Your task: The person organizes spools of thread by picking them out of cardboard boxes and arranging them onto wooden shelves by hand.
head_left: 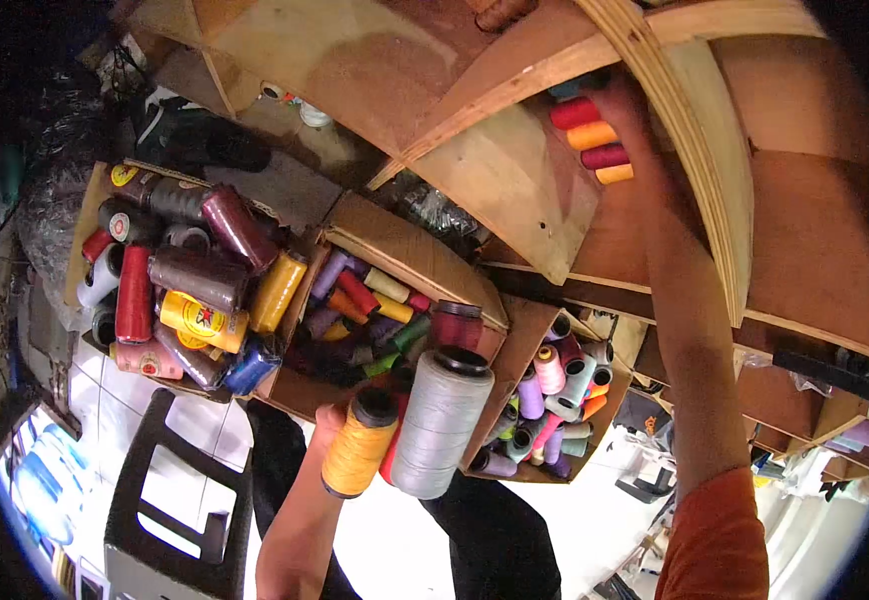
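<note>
Low in the middle, my left hand (329, 425) is closed around several thread spools held together. Among them are an orange-yellow spool (359, 450) and a large grey spool (442, 425); a red one shows partly between them, and a dark red spool (457, 322) stands behind the grey one. Up in a wooden shelf compartment, my right hand (617, 110) grips a teal spool (577, 86), with its fingers partly in shadow. Just below that hand lie a red spool (575, 113), an orange spool (591, 136), a maroon spool (605, 156) and a yellow spool (615, 174).
Three cardboard boxes of mixed thread spools stand below the shelf: a heaped left box (95, 215), a middle box (405, 255) and a right box (515, 350). A curved-looking wooden divider (700, 165) runs beside my right arm. A dark plastic stool (135, 500) is at lower left.
</note>
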Available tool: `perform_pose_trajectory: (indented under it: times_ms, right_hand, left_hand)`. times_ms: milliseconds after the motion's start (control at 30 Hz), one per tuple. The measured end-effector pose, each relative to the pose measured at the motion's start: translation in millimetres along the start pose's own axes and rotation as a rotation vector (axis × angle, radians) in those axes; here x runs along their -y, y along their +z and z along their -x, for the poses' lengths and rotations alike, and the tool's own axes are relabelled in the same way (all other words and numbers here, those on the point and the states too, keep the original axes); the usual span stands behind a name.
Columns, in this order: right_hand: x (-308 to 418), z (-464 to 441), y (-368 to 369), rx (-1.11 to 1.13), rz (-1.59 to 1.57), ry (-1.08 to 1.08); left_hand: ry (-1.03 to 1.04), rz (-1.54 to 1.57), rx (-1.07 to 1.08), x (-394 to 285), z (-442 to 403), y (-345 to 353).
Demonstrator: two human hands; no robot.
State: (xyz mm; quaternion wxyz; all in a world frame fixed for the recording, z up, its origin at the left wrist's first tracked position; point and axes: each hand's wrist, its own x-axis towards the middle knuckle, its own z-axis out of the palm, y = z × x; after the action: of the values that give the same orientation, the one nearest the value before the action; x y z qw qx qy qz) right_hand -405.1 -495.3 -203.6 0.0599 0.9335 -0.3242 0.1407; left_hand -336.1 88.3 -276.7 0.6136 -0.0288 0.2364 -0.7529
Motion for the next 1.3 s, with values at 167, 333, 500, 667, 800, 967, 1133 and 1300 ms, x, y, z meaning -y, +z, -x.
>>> perform_pose_trajectory:
  times_ms: [167,333,500,667,800,967,1133,1300]
  right_hand:
    - [11.3,-7.6,-0.7,0.194,0.179,0.022]
    - [-24.0,-6.7,26.8,0.090,0.160,-0.043]
    - [180.3,104.4,-92.0,0.196,-0.196,0.372]
    - [268.6,193.1,-164.0,0.500,-1.017,0.793]
    - [319.2,243.6,-181.0,0.712,-1.011,0.704]
    - [328.7,284.8,-159.0,0.553,-0.934,0.645]
    - [260.9,218.6,-155.0,0.450,-0.983,0.947]
    - [166.2,129.5,-87.5,0.121,-0.413,0.565]
  left_hand:
    - [0.010,-0.001,-0.002,-13.7,2.8,0.2]
    - [-0.001,0.004,-0.008,-13.5,0.8,-1.1]
    - [0.013,0.028,-0.004,-13.9,-2.4,2.5]
    - [0.024,0.050,-0.019,-29.5,0.8,-5.6]
    - [-0.002,0.053,0.041,-28.1,-3.8,9.2]
    - [-0.011,-0.083,-0.051,-19.0,-7.6,2.3]
    - [0.041,-0.189,-0.019,-12.6,-19.8,34.5]
    - [0.086,-0.266,0.036,-13.7,-20.3,45.3]
